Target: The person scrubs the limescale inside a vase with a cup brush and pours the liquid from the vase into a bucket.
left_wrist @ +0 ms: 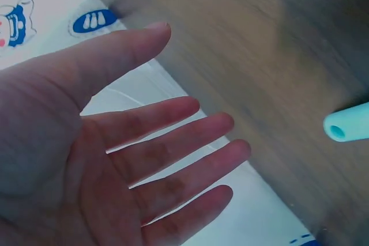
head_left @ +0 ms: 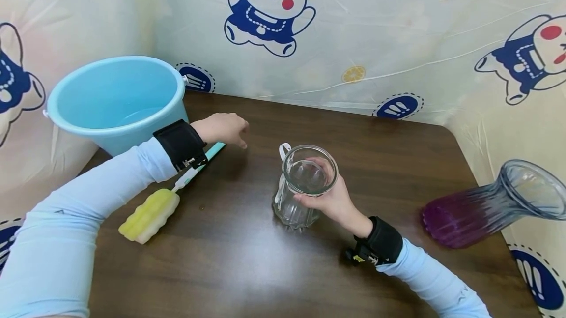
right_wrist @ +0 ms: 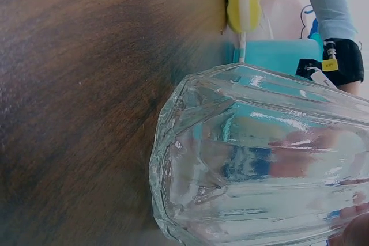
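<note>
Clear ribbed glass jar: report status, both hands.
Right hand grips clear ribbed glass jar, upright on dark wooden table. Left hand open, empty, above yellow sponge brush's teal handle. Nothing obstructing.

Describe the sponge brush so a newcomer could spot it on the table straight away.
Start at the blue bucket in the table's far left corner. Just in front of it, under the left hand and forearm, lies the sponge brush. Its yellow foam head and teal handle set it apart from the two glass vessels.

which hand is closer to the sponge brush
Left. The left hand hovers open just above the handle end of the sponge brush. The right hand is farther off, gripping the glass jar at mid-table.
</note>
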Tool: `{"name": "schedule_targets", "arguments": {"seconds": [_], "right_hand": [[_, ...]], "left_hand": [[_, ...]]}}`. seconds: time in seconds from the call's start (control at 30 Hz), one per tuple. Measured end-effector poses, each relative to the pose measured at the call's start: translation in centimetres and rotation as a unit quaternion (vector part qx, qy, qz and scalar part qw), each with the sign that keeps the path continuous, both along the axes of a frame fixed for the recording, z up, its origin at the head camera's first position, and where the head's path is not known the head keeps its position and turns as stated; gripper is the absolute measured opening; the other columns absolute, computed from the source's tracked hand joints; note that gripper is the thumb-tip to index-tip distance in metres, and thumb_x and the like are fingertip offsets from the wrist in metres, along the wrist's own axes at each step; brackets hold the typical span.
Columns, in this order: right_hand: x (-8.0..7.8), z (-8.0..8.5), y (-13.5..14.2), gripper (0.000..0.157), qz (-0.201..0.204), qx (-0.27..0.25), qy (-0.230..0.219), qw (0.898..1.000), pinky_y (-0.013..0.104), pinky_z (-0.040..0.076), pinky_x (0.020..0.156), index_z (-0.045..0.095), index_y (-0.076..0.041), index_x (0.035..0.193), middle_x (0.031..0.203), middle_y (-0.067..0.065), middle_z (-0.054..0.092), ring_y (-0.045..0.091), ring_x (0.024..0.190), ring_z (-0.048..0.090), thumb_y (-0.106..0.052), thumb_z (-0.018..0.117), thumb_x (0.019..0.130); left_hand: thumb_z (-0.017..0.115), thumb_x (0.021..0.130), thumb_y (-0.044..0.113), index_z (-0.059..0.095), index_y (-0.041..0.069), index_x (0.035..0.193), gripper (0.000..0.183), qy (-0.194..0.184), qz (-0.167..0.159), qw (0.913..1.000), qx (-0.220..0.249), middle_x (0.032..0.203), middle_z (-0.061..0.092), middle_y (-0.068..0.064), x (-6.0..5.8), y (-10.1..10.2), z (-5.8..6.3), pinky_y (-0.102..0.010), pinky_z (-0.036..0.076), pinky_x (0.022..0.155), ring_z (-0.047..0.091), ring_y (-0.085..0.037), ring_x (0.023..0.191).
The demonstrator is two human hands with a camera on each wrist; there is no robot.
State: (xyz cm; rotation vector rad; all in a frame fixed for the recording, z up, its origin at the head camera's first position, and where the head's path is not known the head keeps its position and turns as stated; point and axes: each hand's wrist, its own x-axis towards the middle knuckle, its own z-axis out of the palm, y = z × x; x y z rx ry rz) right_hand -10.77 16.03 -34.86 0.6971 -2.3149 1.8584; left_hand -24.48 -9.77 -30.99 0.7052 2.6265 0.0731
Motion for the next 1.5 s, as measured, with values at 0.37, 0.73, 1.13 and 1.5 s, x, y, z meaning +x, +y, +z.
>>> {"name": "schedule_targets", "arguments": {"seconds": [0.37,0.73,1.13,1.5], "right_hand": [[0.1,-0.1,-0.1,0.066,-0.003,0.005,0.007,1.000,0.031,0.041,0.089,0.044,0.013,0.115,0.111,0.027,0.054,0.021,0.103,0.052,0.012,0.076,0.057],[0.1,0.0,0.0,0.066,0.000,0.002,0.008,1.000,0.021,0.040,0.087,0.044,0.014,0.115,0.109,0.031,0.053,0.029,0.102,0.051,0.012,0.076,0.057],[0.0,-0.2,0.0,0.066,0.002,0.003,0.008,1.000,0.024,0.041,0.087,0.044,0.013,0.115,0.110,0.031,0.053,0.006,0.101,0.051,0.012,0.076,0.058],[0.0,-0.1,0.1,0.066,0.005,-0.006,0.009,1.000,0.044,0.041,0.088,0.043,0.015,0.115,0.109,0.032,0.052,0.046,0.101,0.048,0.013,0.075,0.057]], "left_hand": [[0.066,0.082,0.021,0.049,-0.005,0.124,0.051,-0.015,0.083,0.9957,0.039,0.120,0.053,-0.024,-2.1,-2.0,-2.1,-0.047,0.046,0.083,0.053,-0.034,0.105],[0.063,0.084,0.020,0.050,-0.010,0.112,0.044,-0.113,0.186,0.9750,0.045,0.098,0.054,-0.019,-3.3,-3.7,-4.5,-0.035,0.045,0.071,0.050,-0.027,0.081],[0.064,0.080,0.011,0.050,-0.003,0.092,0.024,-0.127,0.221,0.9666,0.024,0.069,0.044,-0.007,-3.4,-4.7,-5.9,-0.022,0.040,0.050,0.047,-0.017,0.058],[0.056,0.081,0.013,0.048,-0.008,0.102,0.031,-0.133,0.214,0.9658,0.064,0.086,0.045,-0.015,-2.7,-4.3,-4.6,-0.029,0.038,0.062,0.047,-0.027,0.076]]}}
